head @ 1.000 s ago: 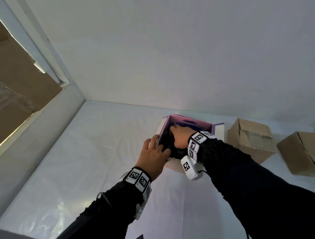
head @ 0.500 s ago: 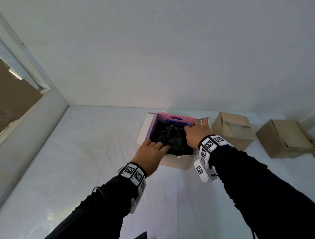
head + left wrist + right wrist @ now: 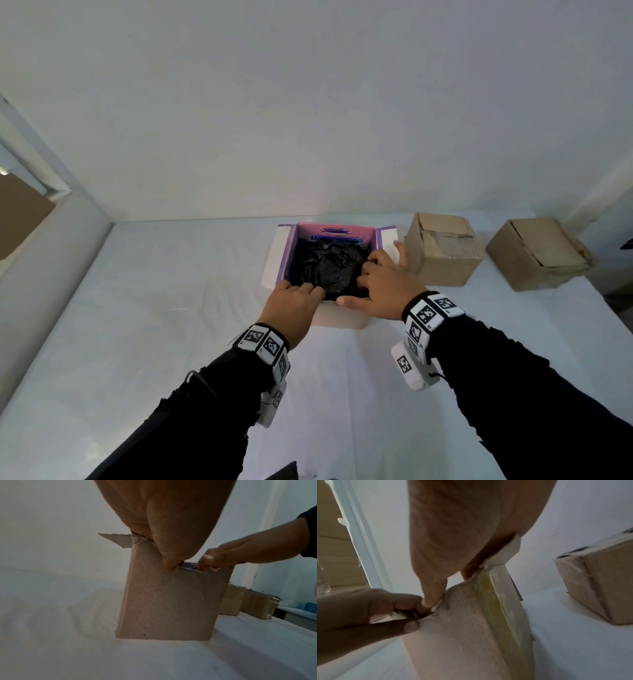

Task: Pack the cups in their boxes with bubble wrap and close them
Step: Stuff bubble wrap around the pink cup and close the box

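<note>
White-draped table [image 3: 171, 308] against a plain white wall. Left to right in the head view: left hand [image 3: 293, 310], open box [image 3: 329, 317] with purple inner walls, right hand [image 3: 385, 286], then two closed cartons [image 3: 442, 253] and [image 3: 537, 253] at 2 to 3 o'clock of the open box.

Dark wrap [image 3: 325, 267], presumably around a cup that cannot be seen, fills the box cavity. The left hand hooks over the box's near-left rim, fingers curled inside onto the wrap, thumb outside on the cardboard wall (left-wrist view [image 3: 171, 566]). The right hand [image 3: 433, 588] lies over the near-right corner, fingers spread and bent down on the wrap, thumb along the near rim.

Governing relation: the wrap lies at 12 o'clock of both sets of fingers, directly under them. Both hands are equally near. Side flaps stand out at 9 and 3 o'clock, unfolded; closing probably follows once the wrap sits below the rim.
</note>
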### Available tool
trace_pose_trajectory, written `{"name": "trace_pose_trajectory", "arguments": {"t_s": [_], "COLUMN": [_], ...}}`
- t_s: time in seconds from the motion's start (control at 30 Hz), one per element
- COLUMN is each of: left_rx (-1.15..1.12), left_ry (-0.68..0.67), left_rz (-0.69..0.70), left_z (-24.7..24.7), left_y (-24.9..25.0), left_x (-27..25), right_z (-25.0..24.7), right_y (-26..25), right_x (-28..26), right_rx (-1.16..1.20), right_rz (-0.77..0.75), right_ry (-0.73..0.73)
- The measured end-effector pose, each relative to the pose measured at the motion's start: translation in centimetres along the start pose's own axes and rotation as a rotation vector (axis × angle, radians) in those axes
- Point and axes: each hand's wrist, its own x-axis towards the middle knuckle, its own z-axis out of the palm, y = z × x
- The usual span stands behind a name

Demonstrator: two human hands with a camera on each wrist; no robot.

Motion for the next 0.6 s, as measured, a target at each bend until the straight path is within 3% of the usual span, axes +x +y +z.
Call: {"name": "trace_pose_trajectory", "arguments": {"t_s": [0.13, 0.23, 0.3, 0.37, 0.4, 0.47, 0.53, 0.6], "left_rx": [-0.060, -0.160, -0.170, -0.297, -0.453, -0.743, -0.826, -0.818], "left_ry": [-0.073, 0.089, 0.291, 0.359, 0.370, 0.443, 0.543, 0.566], "left_rz": [-0.016, -0.081, -0.285, -0.561, -0.656, -0.697, -0.619, -0.513], "left_z": [-0.2, -0.6, -1.0, -1.0, -1.1, -1.4, -2.4, -3.1], "left_y": [0.1, -0.5, -1.0, -1.8, -2.1, -2.7, -2.8, -2.5], "left_x": [0.0, -0.7, -1.2, -1.5, -1.5, -1.1, -0.6, 0.1], "right_z": [1.0, 1.2, 1.4, 1.2, 1.1, 0.4, -0.3, -0.5], "right_y": [-0.5, 0.0, 0.8, 1.1, 1.2, 1.2, 1.3, 1.4], "right_x": [-0.5, -1.0, -1.2, -1.3, -1.1, -0.5, 0.3, 1.1], "right_rx": [0.045, 0.088, 0.229, 0.504, 0.706, 1.117, 1.387, 1.436], "right_rz": [-0.025, -0.022, 0.120, 0.332, 0.450, 0.632, 0.663, 0.615], "right_ry": [0.087, 0.371, 0.662, 0.825, 0.828, 0.769, 0.758, 0.711]}}
